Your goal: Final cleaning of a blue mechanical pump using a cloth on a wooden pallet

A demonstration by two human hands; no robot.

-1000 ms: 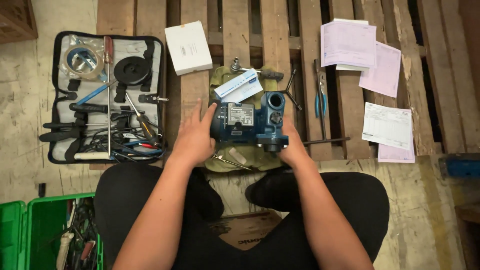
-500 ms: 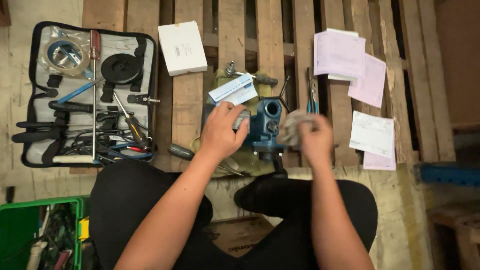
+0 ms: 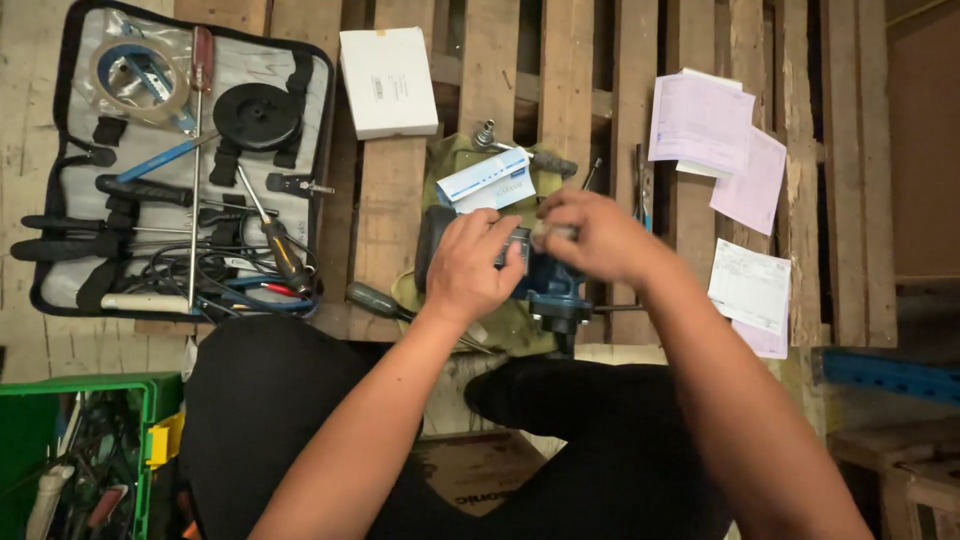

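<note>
Left hand (image 3: 478, 268) and right hand (image 3: 590, 235) on blue pump (image 3: 548, 285), olive cloth (image 3: 450, 165), wooden pallet (image 3: 385, 210), open tool roll (image 3: 180, 160)

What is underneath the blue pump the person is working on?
An olive-green cloth lies under the blue pump, spread on the wooden pallet. The left hand and right hand cover most of the pump, so anything else beneath is hidden.

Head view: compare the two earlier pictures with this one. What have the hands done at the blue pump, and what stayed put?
The right hand left the blue metal pump's right side, lifted away, then came over its top. The left hand slid from the left flank onto the top. The open grey tool roll, white box and pink papers lie unchanged.
</note>
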